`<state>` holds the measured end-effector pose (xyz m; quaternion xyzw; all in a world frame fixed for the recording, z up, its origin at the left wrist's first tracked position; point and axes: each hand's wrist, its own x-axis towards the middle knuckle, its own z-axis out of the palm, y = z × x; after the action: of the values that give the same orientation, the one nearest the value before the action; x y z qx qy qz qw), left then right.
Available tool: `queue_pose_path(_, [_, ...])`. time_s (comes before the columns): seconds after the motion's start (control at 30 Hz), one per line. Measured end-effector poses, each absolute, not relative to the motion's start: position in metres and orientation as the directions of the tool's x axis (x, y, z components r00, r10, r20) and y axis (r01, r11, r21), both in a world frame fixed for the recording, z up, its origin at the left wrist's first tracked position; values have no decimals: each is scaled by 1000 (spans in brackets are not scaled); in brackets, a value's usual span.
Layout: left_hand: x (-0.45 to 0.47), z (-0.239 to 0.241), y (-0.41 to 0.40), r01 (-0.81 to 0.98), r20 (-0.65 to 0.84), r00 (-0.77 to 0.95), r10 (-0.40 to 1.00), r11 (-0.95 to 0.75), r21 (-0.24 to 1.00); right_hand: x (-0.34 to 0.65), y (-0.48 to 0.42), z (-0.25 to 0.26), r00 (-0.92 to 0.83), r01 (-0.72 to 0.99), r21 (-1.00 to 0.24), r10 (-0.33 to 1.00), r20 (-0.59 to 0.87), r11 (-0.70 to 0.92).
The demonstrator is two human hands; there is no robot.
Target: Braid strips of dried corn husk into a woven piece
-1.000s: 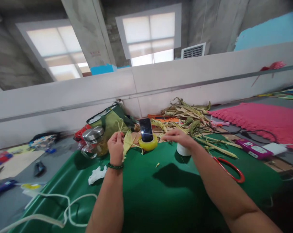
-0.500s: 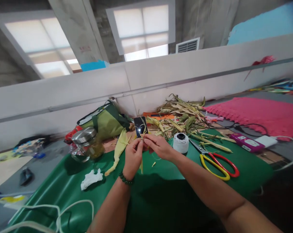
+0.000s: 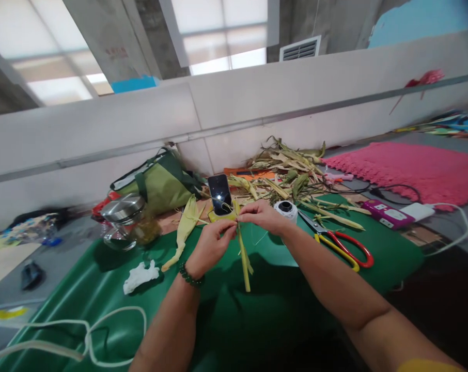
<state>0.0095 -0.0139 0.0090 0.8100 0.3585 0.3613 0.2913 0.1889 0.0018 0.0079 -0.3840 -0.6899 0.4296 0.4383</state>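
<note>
My left hand (image 3: 213,245), with a green bead bracelet at the wrist, pinches a narrow corn husk bundle (image 3: 245,263) that hangs below the fingers. My right hand (image 3: 265,217) meets it from the other side, thumb and fingers pressed together at the bundle's upper part. A fine white thread (image 3: 260,239) loops below the right hand; where it ends at the fingertips is too small to see. The thread spool (image 3: 286,209) stands just behind my right wrist, partly covered by it. A pale husk piece (image 3: 185,230) lies left of my hands.
Scissors (image 3: 340,245) lie on the green mat (image 3: 234,330) beside my right forearm. A phone (image 3: 220,194) stands behind my hands, before a husk pile (image 3: 288,168). At left are a glass jar (image 3: 121,219), a green bag (image 3: 162,186), crumpled tissue (image 3: 141,276) and a white cable (image 3: 118,310).
The husk bundle has swung into view below my fingers, its lower end now pointing down toward me. My hands have come slightly apart, and the camera view has tilted down.
</note>
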Motion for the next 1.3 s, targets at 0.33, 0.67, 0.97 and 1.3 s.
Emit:
queue_pose_path(0.33, [9, 15, -15, 265, 522, 282, 805, -588, 764, 189, 6, 3, -449, 55, -987, 887, 112, 152])
queue_pose_path(0.67, [16, 7, -11, 132, 321, 308, 895, -374, 918, 207, 7, 7, -514, 256, -909, 843, 160, 329])
queue_pose_path(0.97, [15, -6, -6, 404, 246, 340, 908, -377, 833, 206, -7, 16, -539, 286, -722, 729, 422, 629])
queue_pose_path(1.3, [18, -3, -9, 377, 340, 364, 867, -471, 798, 191, -6, 7, -508, 236, -704, 703, 498, 669])
